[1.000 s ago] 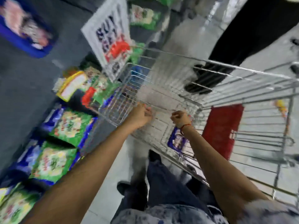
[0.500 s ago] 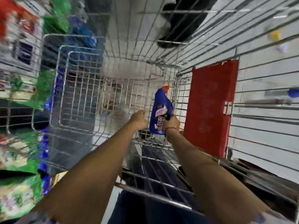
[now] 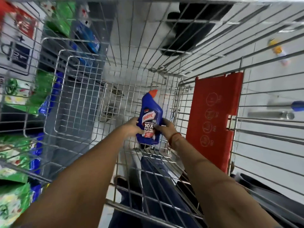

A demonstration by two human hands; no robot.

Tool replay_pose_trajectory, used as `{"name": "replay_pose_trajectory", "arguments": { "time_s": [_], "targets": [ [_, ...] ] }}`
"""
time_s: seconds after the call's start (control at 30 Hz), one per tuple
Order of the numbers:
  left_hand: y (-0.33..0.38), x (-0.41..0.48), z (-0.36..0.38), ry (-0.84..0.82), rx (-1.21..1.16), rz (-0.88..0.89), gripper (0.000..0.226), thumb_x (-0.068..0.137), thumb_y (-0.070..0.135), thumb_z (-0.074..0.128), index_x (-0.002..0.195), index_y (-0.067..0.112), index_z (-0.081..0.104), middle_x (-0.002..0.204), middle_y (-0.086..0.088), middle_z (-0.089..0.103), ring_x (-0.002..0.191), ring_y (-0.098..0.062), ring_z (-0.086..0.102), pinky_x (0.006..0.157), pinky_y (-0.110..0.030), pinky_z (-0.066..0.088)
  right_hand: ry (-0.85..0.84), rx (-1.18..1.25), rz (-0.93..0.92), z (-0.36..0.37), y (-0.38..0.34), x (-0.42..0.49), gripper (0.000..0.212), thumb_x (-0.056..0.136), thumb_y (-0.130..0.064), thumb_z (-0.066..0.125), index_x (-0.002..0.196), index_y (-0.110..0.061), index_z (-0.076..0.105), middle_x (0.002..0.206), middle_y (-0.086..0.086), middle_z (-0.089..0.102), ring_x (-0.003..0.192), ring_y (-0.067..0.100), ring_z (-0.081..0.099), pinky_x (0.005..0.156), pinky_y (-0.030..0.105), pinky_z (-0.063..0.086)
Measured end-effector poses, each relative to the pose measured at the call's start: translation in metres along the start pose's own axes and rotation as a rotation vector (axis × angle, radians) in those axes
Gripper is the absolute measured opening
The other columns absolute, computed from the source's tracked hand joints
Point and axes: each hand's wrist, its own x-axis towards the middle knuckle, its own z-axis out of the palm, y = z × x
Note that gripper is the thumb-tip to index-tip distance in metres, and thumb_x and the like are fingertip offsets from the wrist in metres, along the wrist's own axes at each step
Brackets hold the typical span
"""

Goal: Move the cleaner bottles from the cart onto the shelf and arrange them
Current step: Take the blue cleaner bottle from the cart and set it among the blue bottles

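Note:
A blue cleaner bottle (image 3: 150, 116) with a red cap and a Harpic label stands upright deep inside the wire cart (image 3: 79, 102). My left hand (image 3: 131, 127) grips its left side and my right hand (image 3: 165, 128) grips its right side, low on the label. Both arms reach down into the basket. I see no other bottle in the cart. The shelf (image 3: 21, 89) runs along the left, seen through the cart's wires.
A red plastic flap (image 3: 213, 119) hangs on the cart's right end. Green and blue packets (image 3: 14, 155) fill the shelf on the left. Someone's black shoes (image 3: 185, 33) stand beyond the cart on the white tiled floor. My own legs show below the basket.
My view has dropped into the cart. My right hand lifted the blue bottle upright, and my left hand has come over and taken hold of its other side.

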Motion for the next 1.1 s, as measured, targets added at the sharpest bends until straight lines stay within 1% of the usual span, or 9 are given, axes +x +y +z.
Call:
{"name": "replay_pose_trajectory", "arguments": {
  "time_s": [0.2, 0.3, 0.4, 0.57, 0.63, 0.73, 0.87, 1.0, 1.1],
  "targets": [
    [0.022, -0.075, -0.051, 0.127, -0.21, 0.219, 0.069, 0.066, -0.014, 0.072, 0.127, -0.002, 0.041, 0.125, -0.021, 0.056, 0.112, -0.031, 0.056, 0.099, -0.047, 0.046, -0.167, -0.02, -0.208, 0.022, -0.071, -0.045, 0.052, 0.081, 0.006, 0.059, 0.129, 0.0, 0.038, 0.124, 0.02, 0.051, 0.102, 0.027, 0.054, 0.089, 0.038, 0.048],
    [0.035, -0.125, -0.075, 0.237, -0.322, 0.359, 0.063, 0.068, -0.019, 0.067, 0.122, -0.001, 0.04, 0.105, -0.011, 0.058, 0.1, -0.025, 0.055, 0.079, -0.036, 0.053, -0.234, 0.007, -0.337, 0.044, -0.11, -0.072, 0.054, 0.081, 0.011, 0.055, 0.131, 0.0, 0.035, 0.113, 0.014, 0.051, 0.086, 0.014, 0.057, 0.078, 0.027, 0.053],
    [0.041, -0.175, -0.097, 0.351, -0.443, 0.482, 0.063, 0.07, -0.026, 0.059, 0.127, -0.007, 0.037, 0.092, -0.006, 0.054, 0.083, -0.018, 0.062, 0.059, -0.016, 0.055, -0.296, -0.051, -0.475, 0.067, -0.148, -0.098, 0.058, 0.08, 0.009, 0.059, 0.132, -0.003, 0.036, 0.114, 0.014, 0.053, 0.094, 0.021, 0.057, 0.08, 0.028, 0.054],
    [0.01, -0.274, -0.14, 0.586, -0.525, 0.626, 0.067, 0.072, -0.021, 0.062, 0.132, -0.004, 0.037, 0.114, -0.014, 0.05, 0.077, -0.016, 0.056, 0.061, -0.009, 0.052, -0.492, -0.131, -0.659, 0.13, -0.198, -0.167, 0.06, 0.079, 0.006, 0.061, 0.132, -0.01, 0.038, 0.131, 0.021, 0.051, 0.105, 0.023, 0.054, 0.094, 0.036, 0.051],
    [-0.009, -0.311, -0.157, 0.703, -0.505, 0.699, 0.065, 0.07, -0.016, 0.067, 0.128, 0.004, 0.045, 0.108, -0.004, 0.058, 0.072, -0.009, 0.062, 0.06, -0.008, 0.053, -0.601, -0.181, -0.75, 0.16, -0.212, -0.194, 0.06, 0.079, 0.008, 0.06, 0.129, -0.016, 0.039, 0.128, 0.013, 0.052, 0.109, 0.023, 0.052, 0.097, 0.038, 0.047],
    [-0.046, -0.355, -0.18, 0.872, -0.515, 0.756, 0.067, 0.067, -0.015, 0.07, 0.125, 0.009, 0.048, 0.093, 0.007, 0.062, 0.064, 0.004, 0.065, 0.061, -0.009, 0.054, -0.755, -0.265, -0.85, 0.209, -0.226, -0.231, 0.067, 0.076, 0.014, 0.06, 0.133, -0.009, 0.034, 0.128, 0.013, 0.052, 0.106, 0.015, 0.054, 0.087, 0.019, 0.051],
    [-0.102, -0.398, -0.202, 1.071, -0.569, 0.798, 0.064, 0.065, -0.02, 0.068, 0.119, 0.006, 0.049, 0.079, 0.013, 0.072, 0.066, 0.008, 0.066, 0.064, -0.01, 0.055, -0.918, -0.411, -0.977, 0.279, -0.229, -0.274, 0.063, 0.075, 0.015, 0.061, 0.131, 0.003, 0.034, 0.134, 0.029, 0.047, 0.116, 0.025, 0.05, 0.1, 0.04, 0.043],
    [-0.155, -0.425, -0.211, 1.274, -0.674, 0.748, 0.063, 0.062, -0.017, 0.072, 0.119, -0.002, 0.048, 0.088, -0.002, 0.062, 0.061, 0.008, 0.064, 0.063, -0.008, 0.054, -1.029, -0.524, -1.053, 0.341, -0.218, -0.307, 0.065, 0.075, 0.017, 0.059, 0.132, 0.007, 0.03, 0.137, 0.03, 0.044, 0.113, 0.021, 0.047, 0.092, 0.021, 0.046],
    [-0.183, -0.434, -0.218, 1.406, -0.727, 0.726, 0.066, 0.06, -0.02, 0.071, 0.119, 0.0, 0.048, 0.089, 0.001, 0.06, 0.06, 0.01, 0.063, 0.059, -0.005, 0.051, -1.104, -0.618, -1.074, 0.383, -0.211, -0.319, 0.068, 0.075, 0.017, 0.059, 0.134, 0.007, 0.027, 0.139, 0.03, 0.04, 0.116, 0.02, 0.044, 0.1, 0.033, 0.044]
  ]
}}
